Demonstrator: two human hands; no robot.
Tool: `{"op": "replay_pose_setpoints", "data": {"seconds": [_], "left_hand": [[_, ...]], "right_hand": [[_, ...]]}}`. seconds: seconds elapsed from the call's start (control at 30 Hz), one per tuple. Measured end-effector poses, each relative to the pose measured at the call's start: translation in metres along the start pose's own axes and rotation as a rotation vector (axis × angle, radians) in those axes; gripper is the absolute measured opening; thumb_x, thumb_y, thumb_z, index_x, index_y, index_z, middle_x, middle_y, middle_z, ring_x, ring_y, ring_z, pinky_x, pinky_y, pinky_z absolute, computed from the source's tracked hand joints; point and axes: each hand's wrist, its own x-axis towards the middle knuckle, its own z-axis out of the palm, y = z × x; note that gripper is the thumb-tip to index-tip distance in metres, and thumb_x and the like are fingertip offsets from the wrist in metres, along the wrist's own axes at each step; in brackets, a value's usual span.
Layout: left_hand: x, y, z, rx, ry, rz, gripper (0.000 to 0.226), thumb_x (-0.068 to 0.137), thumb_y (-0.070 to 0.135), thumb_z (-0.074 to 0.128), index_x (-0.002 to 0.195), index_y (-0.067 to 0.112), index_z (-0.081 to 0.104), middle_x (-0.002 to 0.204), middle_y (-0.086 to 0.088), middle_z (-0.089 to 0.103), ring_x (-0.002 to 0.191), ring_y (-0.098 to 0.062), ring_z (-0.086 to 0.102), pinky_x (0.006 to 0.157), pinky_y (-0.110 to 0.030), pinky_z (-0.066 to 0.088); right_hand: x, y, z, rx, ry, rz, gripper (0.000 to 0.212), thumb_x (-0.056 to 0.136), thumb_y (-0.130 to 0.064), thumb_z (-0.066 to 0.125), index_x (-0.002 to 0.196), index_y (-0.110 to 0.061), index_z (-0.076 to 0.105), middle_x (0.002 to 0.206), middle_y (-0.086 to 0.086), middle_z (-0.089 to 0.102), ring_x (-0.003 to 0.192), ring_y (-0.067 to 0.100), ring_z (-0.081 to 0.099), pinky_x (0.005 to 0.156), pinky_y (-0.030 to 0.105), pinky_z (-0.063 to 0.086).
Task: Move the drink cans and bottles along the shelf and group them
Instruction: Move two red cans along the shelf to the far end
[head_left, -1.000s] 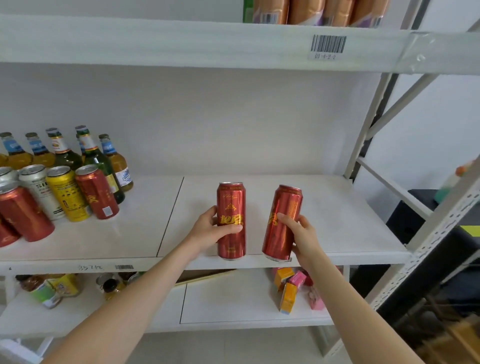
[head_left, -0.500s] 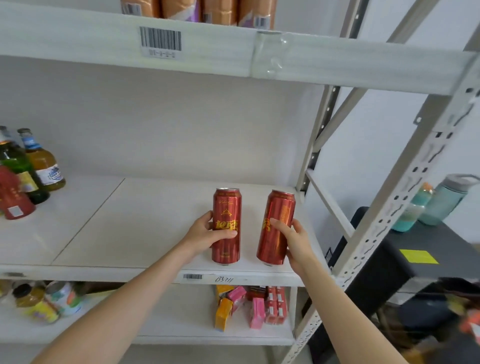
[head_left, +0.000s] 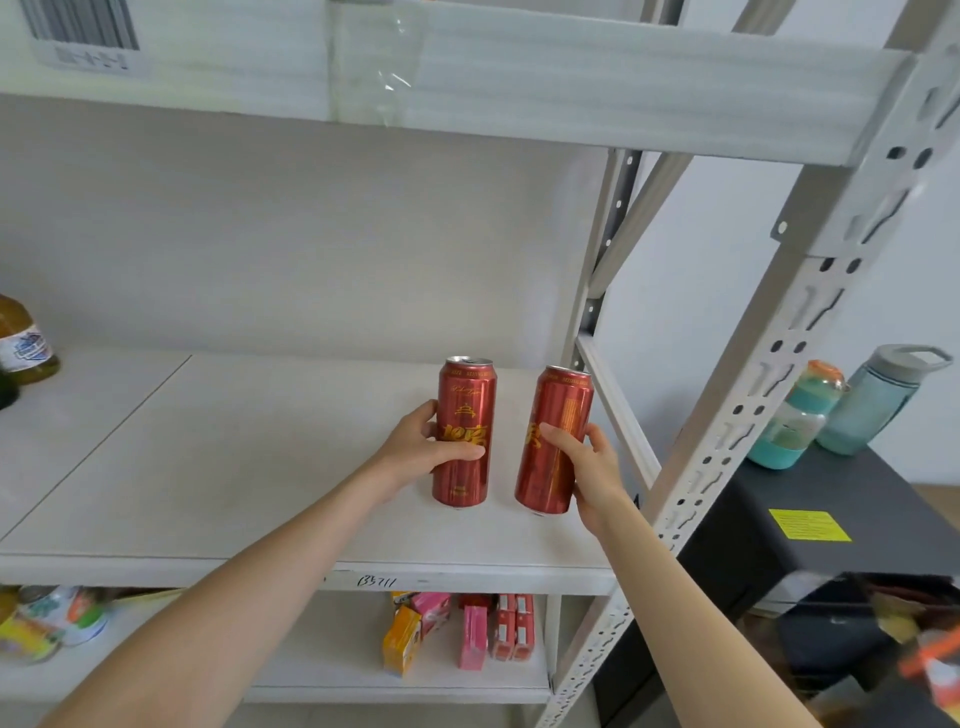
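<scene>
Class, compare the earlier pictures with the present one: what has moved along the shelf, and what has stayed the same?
The left hand and right hand carried their red cans rightward along the shelf, away from the bottles, toward the end post. Unchanged: the left grips the upright can, the right the tilted can; nothing was let go.

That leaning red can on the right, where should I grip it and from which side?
Grip the right can around its mid-body, from its right side, as the right hand does: thumb in front, fingers behind. It is a tall, smooth cylinder, and the upright can stands close on its left.
</scene>
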Motion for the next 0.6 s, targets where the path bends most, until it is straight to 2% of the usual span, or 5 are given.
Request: {"op": "replay_pose_setpoints", "data": {"seconds": [0.17,0.47,0.6], "left_hand": [[0.032,0.002,-0.007,0.031,-0.011,0.014,0.064,0.057,0.033,0.089,0.115,0.034,0.06,0.112,0.001,0.069,0.104,-0.014,0.067,0.095,-0.044,0.054],[0.095,0.001,-0.022,0.098,0.013,0.015,0.066,0.057,0.033,0.089,0.115,0.035,0.058,0.113,0.003,0.067,0.106,-0.013,0.064,0.096,-0.044,0.053],[0.12,0.0,-0.023,0.127,0.01,0.033,0.062,0.064,0.026,0.089,0.117,0.031,0.057,0.113,0.003,0.066,0.105,-0.01,0.063,0.096,-0.042,0.053]], "right_hand": [[0.032,0.0,0.005,0.021,-0.001,-0.026,0.052,0.078,-0.021,0.079,0.123,-0.02,0.053,0.111,0.007,0.066,0.1,0.025,0.066,0.08,0.042,0.056],[0.09,0.001,0.021,0.032,0.043,-0.046,0.046,0.079,-0.021,0.078,0.117,-0.026,0.051,0.11,0.004,0.064,0.098,0.022,0.065,0.076,0.038,0.053],[0.113,0.004,0.023,0.022,0.073,-0.059,0.053,0.078,-0.022,0.079,0.122,-0.023,0.05,0.111,0.005,0.064,0.099,0.023,0.065,0.076,0.037,0.053]]}}
